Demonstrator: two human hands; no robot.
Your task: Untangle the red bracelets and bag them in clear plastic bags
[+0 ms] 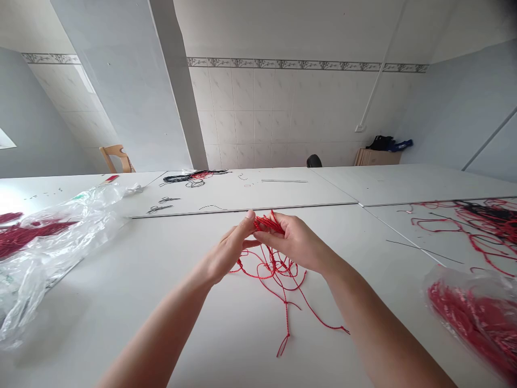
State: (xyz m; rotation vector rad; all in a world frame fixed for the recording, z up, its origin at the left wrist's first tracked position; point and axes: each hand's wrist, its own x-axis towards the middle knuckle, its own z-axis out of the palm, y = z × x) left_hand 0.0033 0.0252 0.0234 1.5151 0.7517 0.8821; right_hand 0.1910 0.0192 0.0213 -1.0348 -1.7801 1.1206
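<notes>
My left hand [233,242] and my right hand [297,240] meet above the middle of the white table. Between them is a bundle of red cords [270,223], gathered side by side. My right hand is closed round the bundle, with thumb and fingers on it. The left thumb and fingertips pinch its left end. Below my hands the loose red cord ends [286,302] hang and spread in loops over the tabletop, some with small knots. The palm sides of both hands are partly hidden.
A clear plastic bag [100,205] with dark red cords lies at the left, another bag of red cords [476,318] at the right. Scissors [159,208], black cords [189,177] and a ruler [285,181] lie farther back. Red and black cords [484,221] are heaped at right.
</notes>
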